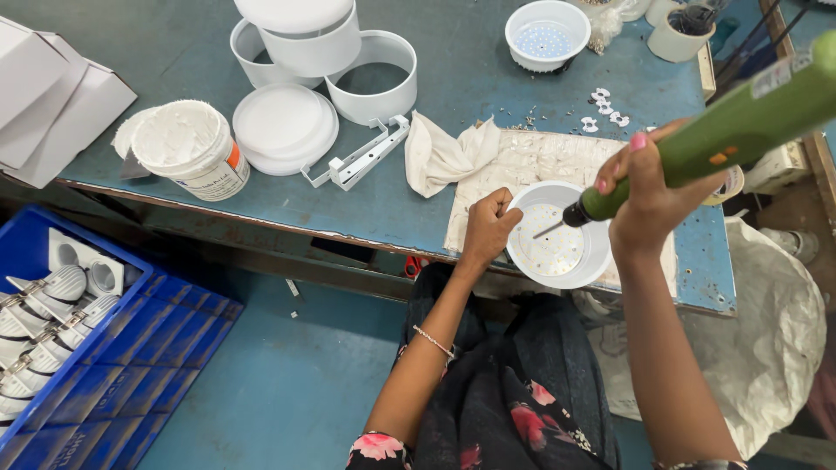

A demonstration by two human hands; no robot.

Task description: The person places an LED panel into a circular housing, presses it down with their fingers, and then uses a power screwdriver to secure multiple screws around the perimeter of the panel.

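My right hand [643, 193] grips a green electric screwdriver [724, 130], its bit pointing down-left into a round white lamp housing [559, 236] with a disc of small yellow dots inside. My left hand [488, 228] is closed with pinched fingers at the housing's left rim, seemingly holding something small that I cannot make out. The housing rests on a stained white mat [531, 165] at the front edge of the blue table [435, 78].
A tub of white paste [187, 148], white rings and lids [322, 52], a metal bracket [361, 157], a cloth [444, 152] and another housing [547, 35] lie on the table. A blue crate of white fittings [61, 305] stands at the lower left. A white sack [766, 331] hangs right.
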